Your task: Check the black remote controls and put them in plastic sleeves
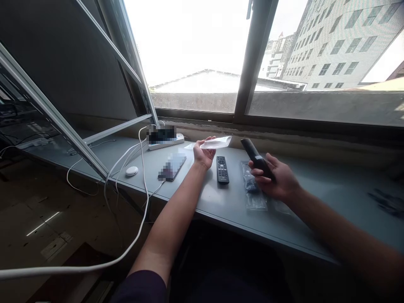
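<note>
My left hand [205, 154] is closed on a clear plastic bag [217, 143], held just above the table. In my right hand [277, 176] is a black remote control [257, 158], seen from its smooth back, with a small pale label on it. It is tilted, its far end pointing up and to the left. Between my hands a second black remote control [222, 170] lies on the table with its buttons facing up. Beneath my right hand lie clear plastic bags [254, 198], at least one with something dark inside; my hand partly covers them.
The grey table [217, 202] runs below a window. Left of my arm are a phone [173, 166] on a cable, a round white case [131, 171] and a white power strip [167, 143]. White cables [143, 168] hang over the edge near a metal frame [78, 143]. Dark items [386, 202] lie far right.
</note>
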Action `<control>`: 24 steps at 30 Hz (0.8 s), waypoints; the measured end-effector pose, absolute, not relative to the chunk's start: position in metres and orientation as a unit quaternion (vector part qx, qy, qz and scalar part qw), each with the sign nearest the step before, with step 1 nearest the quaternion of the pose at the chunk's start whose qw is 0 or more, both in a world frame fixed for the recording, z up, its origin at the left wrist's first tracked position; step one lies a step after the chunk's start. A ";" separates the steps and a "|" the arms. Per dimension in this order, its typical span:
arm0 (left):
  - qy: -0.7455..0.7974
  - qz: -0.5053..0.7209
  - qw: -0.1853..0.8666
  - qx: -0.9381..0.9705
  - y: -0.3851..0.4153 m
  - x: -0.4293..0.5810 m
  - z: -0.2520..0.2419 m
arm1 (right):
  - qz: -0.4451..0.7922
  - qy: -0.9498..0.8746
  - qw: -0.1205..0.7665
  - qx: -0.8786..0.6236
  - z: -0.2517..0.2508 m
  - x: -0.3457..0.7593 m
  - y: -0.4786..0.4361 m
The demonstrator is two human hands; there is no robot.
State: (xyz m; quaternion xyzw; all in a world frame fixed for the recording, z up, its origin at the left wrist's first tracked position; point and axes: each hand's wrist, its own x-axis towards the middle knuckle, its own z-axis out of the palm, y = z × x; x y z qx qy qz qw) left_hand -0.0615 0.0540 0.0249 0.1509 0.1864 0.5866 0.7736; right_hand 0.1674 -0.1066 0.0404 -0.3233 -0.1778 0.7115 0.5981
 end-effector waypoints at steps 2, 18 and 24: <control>0.187 0.587 0.773 0.154 0.054 -0.062 0.024 | 0.724 -0.189 0.593 -0.297 0.041 0.166 -0.107; 0.191 0.587 0.770 0.160 0.055 -0.061 0.025 | 0.708 -0.190 0.595 -0.330 0.047 0.161 -0.111; 0.190 0.587 0.771 0.160 0.056 -0.060 0.024 | 0.728 -0.197 0.587 -0.293 0.044 0.163 -0.111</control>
